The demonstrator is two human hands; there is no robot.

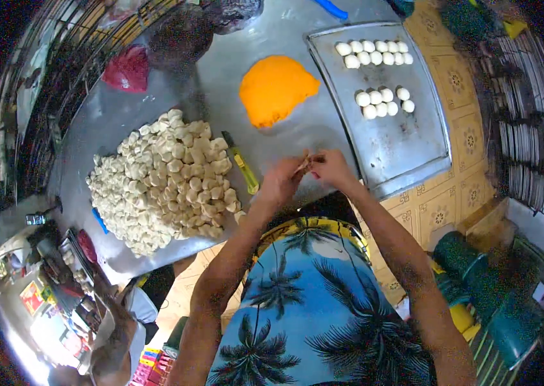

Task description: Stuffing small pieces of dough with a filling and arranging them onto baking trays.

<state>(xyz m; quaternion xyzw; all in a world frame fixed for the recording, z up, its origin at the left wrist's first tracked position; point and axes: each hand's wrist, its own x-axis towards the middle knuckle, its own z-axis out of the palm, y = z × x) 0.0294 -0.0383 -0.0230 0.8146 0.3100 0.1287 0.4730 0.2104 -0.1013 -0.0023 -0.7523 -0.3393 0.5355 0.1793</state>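
Observation:
My left hand (282, 181) and my right hand (334, 170) meet over the near edge of the metal table, fingertips pinched together. Whatever sits between the fingers is too small and covered to name. Just left of my left hand lies a thin yellow-green tool (243, 166) with a dark tip. A large heap of pale dough pieces (162, 177) spreads farther left. Beyond my hands rests a bright orange mound (276, 90), soft or crumbly in look. To the right, smooth white dough balls (375, 103) stand in short rows on a metal tray (407, 145).
The metal table (214, 77) also carries a dark red bag (126, 68), a dark bundle (182, 38) and a blue strip (331, 8) at its far side. Wire racks (59, 58) line the left. Green bins (462, 260) stand on the tiled floor (436, 209) at right. Another person (114, 341) appears lower left.

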